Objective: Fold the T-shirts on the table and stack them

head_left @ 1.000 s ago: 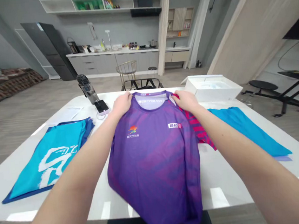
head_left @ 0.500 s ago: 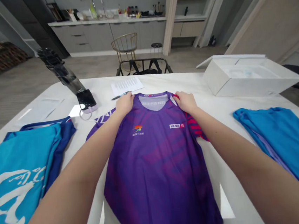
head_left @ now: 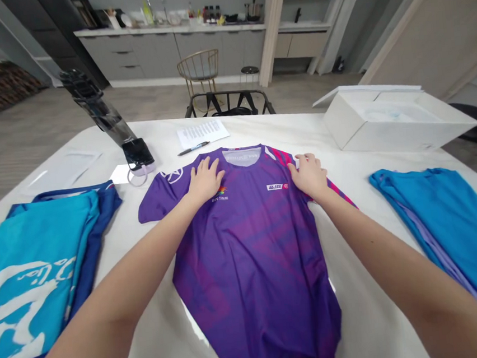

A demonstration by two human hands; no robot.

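Note:
A purple short-sleeved jersey [head_left: 253, 245] with pink stripes lies front up on the white table, its collar at the far end and its lower part creased toward me. My left hand [head_left: 205, 180] rests on the chest near the shoulder, fingers spread flat and partly covering a small colourful logo. On the other shoulder, by the pink-striped sleeve, my right hand [head_left: 309, 175] lies with its fingers apart. Neither hand grips the cloth.
Folded blue shirts [head_left: 40, 265] lie on the left, and another folded blue pile [head_left: 458, 225] on the right. Behind are a black bottle-like object [head_left: 108, 121], a pen [head_left: 194, 148], a printed sheet [head_left: 202, 132] and an open white box [head_left: 401, 118]. A chair [head_left: 229, 104] stands beyond the table [head_left: 154, 133].
Both hands have let go of the jersey's shoulders and moved nearer, now flat on the cloth. The sleeves have spread outward, and the lower edge has bunched up into view.

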